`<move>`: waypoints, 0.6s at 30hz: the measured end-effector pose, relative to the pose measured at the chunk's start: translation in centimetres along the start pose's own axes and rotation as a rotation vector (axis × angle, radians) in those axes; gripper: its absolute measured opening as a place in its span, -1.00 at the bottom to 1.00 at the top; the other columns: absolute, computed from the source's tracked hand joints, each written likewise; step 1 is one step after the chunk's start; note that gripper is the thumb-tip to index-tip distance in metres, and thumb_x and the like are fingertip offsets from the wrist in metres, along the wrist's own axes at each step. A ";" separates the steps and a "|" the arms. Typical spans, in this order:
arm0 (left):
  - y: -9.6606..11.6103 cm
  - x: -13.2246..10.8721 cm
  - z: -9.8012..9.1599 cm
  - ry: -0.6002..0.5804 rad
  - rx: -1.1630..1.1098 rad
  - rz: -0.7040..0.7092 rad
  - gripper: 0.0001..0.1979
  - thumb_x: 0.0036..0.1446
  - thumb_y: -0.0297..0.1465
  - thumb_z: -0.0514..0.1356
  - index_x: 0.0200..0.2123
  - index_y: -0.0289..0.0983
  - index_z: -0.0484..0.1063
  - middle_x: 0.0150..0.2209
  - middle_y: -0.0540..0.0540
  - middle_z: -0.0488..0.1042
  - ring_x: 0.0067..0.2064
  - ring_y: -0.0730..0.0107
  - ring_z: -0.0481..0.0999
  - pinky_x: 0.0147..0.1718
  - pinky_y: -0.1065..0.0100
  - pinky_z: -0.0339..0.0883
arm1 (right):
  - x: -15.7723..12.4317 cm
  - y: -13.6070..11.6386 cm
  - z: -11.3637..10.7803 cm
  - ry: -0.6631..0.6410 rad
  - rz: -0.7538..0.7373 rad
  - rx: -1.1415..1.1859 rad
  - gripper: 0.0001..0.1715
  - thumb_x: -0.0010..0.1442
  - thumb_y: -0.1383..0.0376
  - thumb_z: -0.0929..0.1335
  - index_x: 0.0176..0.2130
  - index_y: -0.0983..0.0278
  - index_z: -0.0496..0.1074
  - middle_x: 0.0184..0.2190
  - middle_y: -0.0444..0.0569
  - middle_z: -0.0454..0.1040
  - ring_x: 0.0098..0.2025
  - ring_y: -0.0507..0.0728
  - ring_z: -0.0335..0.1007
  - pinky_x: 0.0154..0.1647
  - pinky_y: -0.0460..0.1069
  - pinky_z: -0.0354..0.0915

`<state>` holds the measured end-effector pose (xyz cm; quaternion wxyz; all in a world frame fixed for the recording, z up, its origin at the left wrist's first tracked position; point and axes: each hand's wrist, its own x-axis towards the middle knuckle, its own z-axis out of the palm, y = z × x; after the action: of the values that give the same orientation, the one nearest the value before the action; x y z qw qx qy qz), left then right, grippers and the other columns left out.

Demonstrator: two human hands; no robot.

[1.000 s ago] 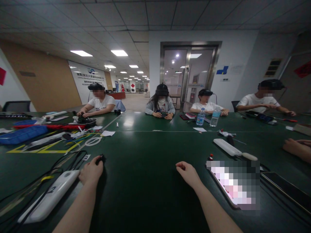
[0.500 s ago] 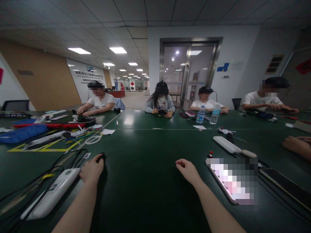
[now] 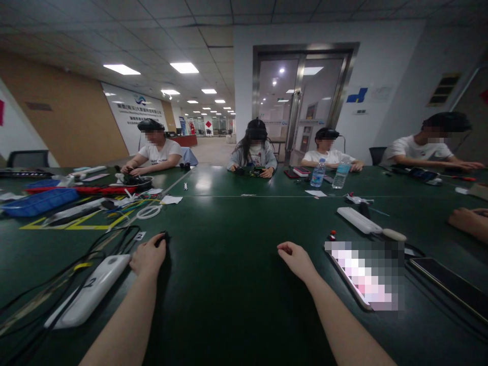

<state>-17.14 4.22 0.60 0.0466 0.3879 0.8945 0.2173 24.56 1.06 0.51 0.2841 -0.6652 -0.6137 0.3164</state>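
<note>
At the left, toward the far side, a blue tray [image 3: 49,206], likely there to gather loose parts. Nearer, on the green surface [image 3: 229,284], a white case [image 3: 99,282] marked 2, laid flat, probably just parked aside. Just right of it, the left hand [image 3: 148,256], pinched narrow on a small black object [image 3: 164,235], seemingly held low for steadiness; too dark to tell its kind or whether touching the surface. Placed, then, right at the fingertips of the left grip, on the far side, and well apart from the other grip. Farther right, the right hand [image 3: 297,262], curled narrow, with nothing showing in it. Next, a lit phone [image 3: 354,277], pixelated, perhaps laid face up for glancing; then a dark phone [image 3: 450,284] and, farther off, a co-worker's hand [image 3: 467,221].
</note>
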 end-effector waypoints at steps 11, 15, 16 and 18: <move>5.7 -5.5 1.9 -0.042 -0.011 0.251 -0.52 0.16 -0.27 -0.02 0.16 -0.16 0.17 0.00 -0.26 0.38 0.01 -0.03 0.36 -0.10 0.04 0.24 | 0.6 0.7 0.5 0.029 -0.040 -0.018 -0.73 0.08 0.24 0.29 -0.20 0.23 0.45 -0.27 -0.05 0.49 -0.22 0.11 0.41 -0.16 0.03 0.27; 10.1 -10.6 4.3 -0.188 -0.151 0.498 -0.50 0.15 -0.35 0.03 0.17 -0.24 0.12 0.03 -0.21 0.38 0.04 0.06 0.34 -0.03 0.07 0.21 | 0.4 0.7 0.5 0.064 -0.048 0.011 -0.73 0.08 0.24 0.29 -0.20 0.23 0.45 -0.28 -0.05 0.48 -0.23 0.12 0.41 -0.18 0.04 0.27; 10.8 -11.8 4.7 -0.269 -0.221 0.596 -0.48 0.14 -0.36 0.05 0.19 -0.22 0.09 0.03 -0.18 0.38 0.04 0.12 0.34 0.01 0.10 0.19 | 0.3 0.6 0.5 0.074 -0.056 0.021 -0.73 0.08 0.24 0.28 -0.20 0.23 0.45 -0.28 -0.05 0.48 -0.23 0.12 0.41 -0.18 0.04 0.28; 11.6 -13.6 5.3 -0.471 -0.324 0.833 -0.43 0.12 -0.35 0.10 0.20 -0.15 0.05 0.04 -0.09 0.39 0.07 0.19 0.33 0.06 0.14 0.14 | 0.1 0.3 0.6 0.077 -0.104 0.036 -0.72 0.09 0.24 0.28 -0.19 0.24 0.44 -0.29 -0.05 0.47 -0.23 0.12 0.40 -0.19 0.04 0.28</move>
<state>1.49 3.39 -0.39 0.2162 0.7383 0.5836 0.2600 24.29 1.12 -0.13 0.3353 -0.6391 -0.6302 0.2862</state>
